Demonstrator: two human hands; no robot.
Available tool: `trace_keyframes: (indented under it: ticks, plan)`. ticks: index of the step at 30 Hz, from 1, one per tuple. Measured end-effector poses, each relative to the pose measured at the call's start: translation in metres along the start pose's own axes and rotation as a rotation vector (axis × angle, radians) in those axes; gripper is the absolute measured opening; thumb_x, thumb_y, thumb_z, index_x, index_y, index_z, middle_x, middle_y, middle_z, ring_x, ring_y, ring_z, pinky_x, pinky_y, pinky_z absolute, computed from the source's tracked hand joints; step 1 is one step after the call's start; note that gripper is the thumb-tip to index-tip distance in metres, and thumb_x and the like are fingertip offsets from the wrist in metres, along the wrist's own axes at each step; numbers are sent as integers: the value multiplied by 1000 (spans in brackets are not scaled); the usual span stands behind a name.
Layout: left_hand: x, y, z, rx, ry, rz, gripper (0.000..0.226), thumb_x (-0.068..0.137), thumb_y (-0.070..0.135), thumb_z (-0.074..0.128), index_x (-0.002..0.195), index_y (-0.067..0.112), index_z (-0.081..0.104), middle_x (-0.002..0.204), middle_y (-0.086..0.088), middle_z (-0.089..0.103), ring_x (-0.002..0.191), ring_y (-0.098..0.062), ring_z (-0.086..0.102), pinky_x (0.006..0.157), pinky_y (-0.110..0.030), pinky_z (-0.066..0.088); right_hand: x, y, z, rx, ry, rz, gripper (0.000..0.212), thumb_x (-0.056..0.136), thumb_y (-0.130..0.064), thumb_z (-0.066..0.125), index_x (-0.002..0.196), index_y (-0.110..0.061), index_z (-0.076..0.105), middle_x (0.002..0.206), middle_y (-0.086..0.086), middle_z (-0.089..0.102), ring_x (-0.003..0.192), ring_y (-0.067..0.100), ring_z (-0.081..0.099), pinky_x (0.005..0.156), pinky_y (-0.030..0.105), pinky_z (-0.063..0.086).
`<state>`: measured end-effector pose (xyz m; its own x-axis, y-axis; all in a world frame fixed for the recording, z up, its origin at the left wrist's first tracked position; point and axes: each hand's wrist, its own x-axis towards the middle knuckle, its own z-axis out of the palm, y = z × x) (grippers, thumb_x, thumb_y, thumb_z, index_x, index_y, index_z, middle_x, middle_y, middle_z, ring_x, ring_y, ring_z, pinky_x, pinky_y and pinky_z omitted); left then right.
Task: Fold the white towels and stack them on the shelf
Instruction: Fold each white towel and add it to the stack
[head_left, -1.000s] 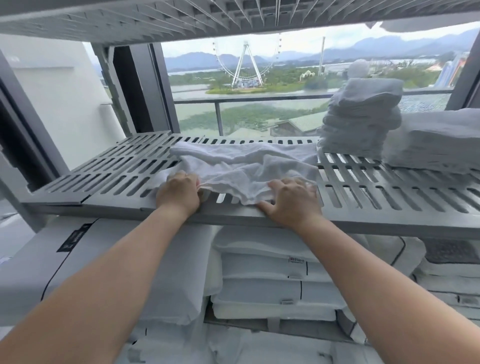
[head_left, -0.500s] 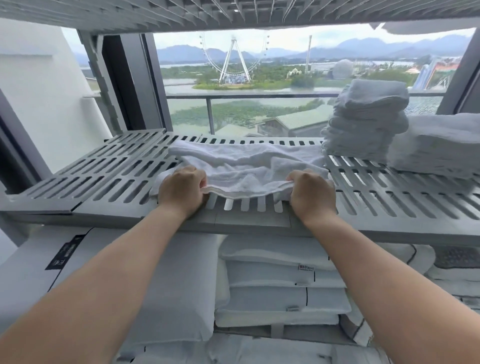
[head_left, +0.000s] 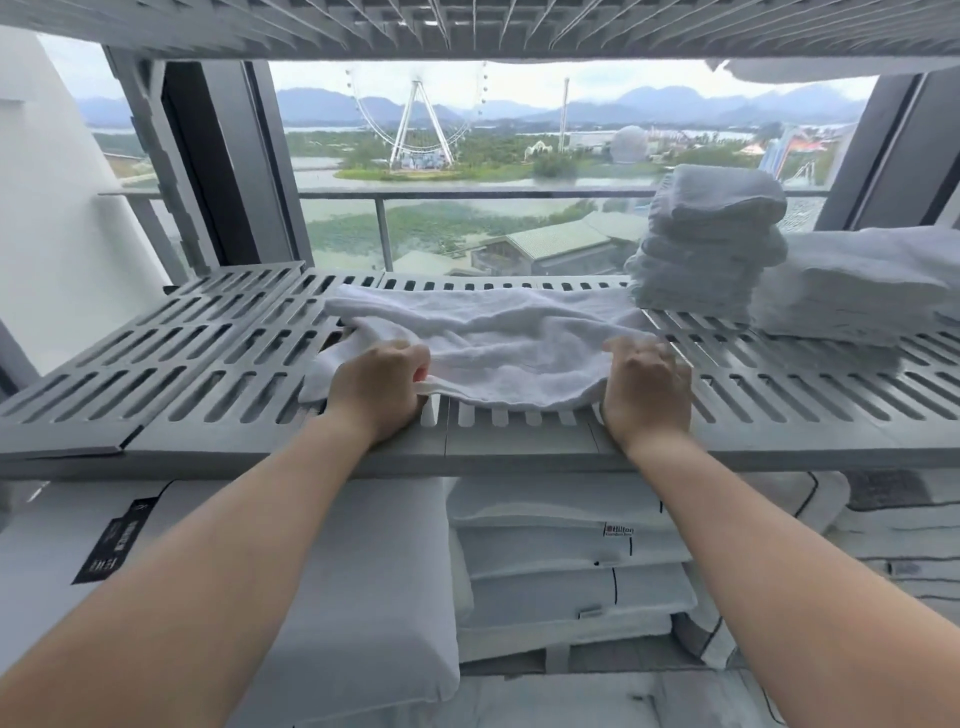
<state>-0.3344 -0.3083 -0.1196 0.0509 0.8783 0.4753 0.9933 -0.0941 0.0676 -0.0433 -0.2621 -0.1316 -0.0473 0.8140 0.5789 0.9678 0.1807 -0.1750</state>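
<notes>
A crumpled white towel (head_left: 498, 343) lies spread across the middle of the grey slatted shelf (head_left: 182, 374). My left hand (head_left: 376, 387) pinches its near left edge, and my right hand (head_left: 647, 392) grips its near right edge. The near edge sags slightly between the two hands, lifted a little off the slats. At the back right of the same shelf stands a tall stack of folded white towels (head_left: 711, 244), with a lower, wider stack of folded towels (head_left: 852, 291) beside it on the right.
Another slatted shelf (head_left: 467, 26) hangs close overhead. Below, white pillows (head_left: 566, 561) and bedding fill the lower level. A window with a railing lies behind the shelf. The left part of the shelf holds nothing.
Both hands went from pressing flat on the towel to gripping its near edge. My right hand slid outward to the right, stretching the edge, and the view tilted up slightly.
</notes>
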Motion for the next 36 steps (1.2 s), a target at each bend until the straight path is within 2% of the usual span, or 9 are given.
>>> trace_keyframes:
  ticks: [5, 12, 14, 17, 21, 25, 30, 33, 36]
  plan:
    - [1, -1, 9, 8, 132, -14, 17, 86, 3, 51, 78, 17, 54, 82, 0, 56, 70, -28, 53, 54, -28, 30, -1, 12, -5, -73, 47, 85, 42, 86, 3, 47, 124, -11, 58, 116, 18, 64, 107, 38, 58, 92, 44, 42]
    - [-7, 4, 2, 70, 123, -157, 22, 88, 1, 46, 82, 17, 59, 83, -6, 58, 68, -29, 51, 54, -30, 32, -10, 37, -18, -117, 60, 30, 34, 82, 7, 49, 91, -14, 73, 87, 10, 68, 93, 33, 55, 81, 39, 41]
    - [-9, 13, -7, 65, -21, -249, 13, 90, 11, 50, 96, 18, 59, 101, -12, 64, 89, -33, 59, 66, -37, 44, -15, 42, -19, -73, 10, -14, 36, 86, 7, 49, 99, -15, 75, 99, 10, 69, 98, 33, 58, 83, 37, 47]
    - [-2, 49, -21, 93, -307, -343, 40, 87, 21, 56, 126, 17, 49, 130, -15, 54, 123, -36, 50, 97, -48, 46, -27, 46, -21, 79, 11, -91, 38, 86, 11, 50, 101, -13, 77, 104, 11, 73, 97, 32, 64, 80, 33, 48]
    - [6, 129, -21, -50, -392, -52, 49, 85, 16, 57, 132, 24, 53, 143, -9, 51, 134, -30, 45, 112, -45, 38, -40, 48, -26, 205, -28, -212, 46, 80, 16, 45, 102, -12, 74, 101, 11, 74, 96, 31, 65, 78, 38, 55]
    - [0, 185, -9, -266, -306, 34, 41, 88, 8, 51, 125, 22, 60, 138, -6, 56, 128, -26, 51, 106, -41, 42, -53, 66, -31, 302, -102, -244, 45, 80, 8, 46, 110, -14, 72, 102, 9, 74, 98, 29, 67, 83, 38, 55]
    - [0, 216, 18, -182, -219, 111, 30, 98, 30, 54, 127, 26, 62, 134, -2, 62, 122, -28, 57, 97, -41, 49, -52, 84, -47, 549, -100, -7, 31, 85, -8, 52, 110, -17, 69, 101, -2, 75, 95, 17, 67, 84, 28, 52]
    - [10, 223, 26, -190, -124, 154, 37, 95, 44, 60, 129, 29, 62, 133, 4, 62, 119, -25, 61, 92, -40, 52, -49, 100, -45, 470, -24, 128, 26, 90, -11, 50, 108, -12, 68, 100, 6, 72, 97, 25, 62, 77, 30, 46]
    - [20, 229, 32, -156, -76, 233, 32, 97, 50, 56, 122, 34, 67, 128, 9, 65, 114, -21, 64, 81, -36, 52, -46, 113, -40, 362, -138, 135, 24, 91, -16, 52, 99, -10, 74, 104, 10, 67, 105, 28, 57, 86, 33, 45]
